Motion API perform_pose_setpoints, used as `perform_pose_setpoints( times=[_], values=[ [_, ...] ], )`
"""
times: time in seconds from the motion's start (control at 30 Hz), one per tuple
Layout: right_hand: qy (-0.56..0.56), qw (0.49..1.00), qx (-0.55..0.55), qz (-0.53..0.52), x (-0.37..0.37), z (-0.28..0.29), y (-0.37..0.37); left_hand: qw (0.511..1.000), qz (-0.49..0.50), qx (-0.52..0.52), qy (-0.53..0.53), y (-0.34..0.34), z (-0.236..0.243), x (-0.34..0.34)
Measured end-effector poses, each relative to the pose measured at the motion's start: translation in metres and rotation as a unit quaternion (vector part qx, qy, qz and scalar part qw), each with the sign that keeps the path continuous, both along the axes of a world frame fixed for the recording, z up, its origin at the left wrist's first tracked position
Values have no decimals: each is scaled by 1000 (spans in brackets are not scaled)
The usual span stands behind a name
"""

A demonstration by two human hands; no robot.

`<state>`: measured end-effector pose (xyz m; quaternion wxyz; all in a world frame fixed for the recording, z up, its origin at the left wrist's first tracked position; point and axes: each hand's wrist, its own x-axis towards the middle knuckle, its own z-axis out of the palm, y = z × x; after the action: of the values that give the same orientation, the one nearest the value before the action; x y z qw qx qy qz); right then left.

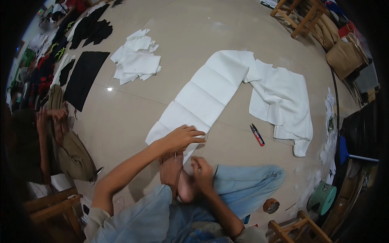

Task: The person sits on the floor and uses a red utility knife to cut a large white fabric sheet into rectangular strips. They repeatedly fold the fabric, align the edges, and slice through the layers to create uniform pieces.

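A long white fabric strip (201,98) with crosswise crease lines lies on the floor, its near end running down between my hands by my bare foot (172,168). My left hand (182,138) rests over this near end, fingers stretched out and slightly bent. Close to the foot, my right hand (201,170) is closed with curled fingers; whatever is in them is hidden. At its far end the strip meets a loose pile of white fabric (281,97) on the right. Thread snips (257,135) with dark blades and red handles lie between that pile and my knee.
White cut pieces (139,60) are stacked at the far left, near a black fabric panel (86,79). Another person's hand (58,113) shows at the left. A brown tape roll (271,205) and green roll (322,198) sit at the lower right; a wooden stool (300,18) stands far right.
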<state>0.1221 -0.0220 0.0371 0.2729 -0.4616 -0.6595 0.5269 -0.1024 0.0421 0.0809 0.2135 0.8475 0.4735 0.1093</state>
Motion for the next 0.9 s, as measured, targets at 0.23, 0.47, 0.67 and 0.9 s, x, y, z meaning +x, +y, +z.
perform_pose_setpoints(
  times=[0.23,0.47,0.67,0.9],
  values=[
    [-58,997,53,-15,2,-2,39,974,-195,-33,108,45,-28,11],
    [-84,988,130,-10,-9,-11,38,985,-131,-112,10,55,-49,5],
    [-89,987,132,-21,-20,-14,41,978,-60,-146,-135,48,-63,-6],
    [-103,983,150,-20,-19,-16,39,973,-35,-150,-173,42,-60,-6]
  ],
)
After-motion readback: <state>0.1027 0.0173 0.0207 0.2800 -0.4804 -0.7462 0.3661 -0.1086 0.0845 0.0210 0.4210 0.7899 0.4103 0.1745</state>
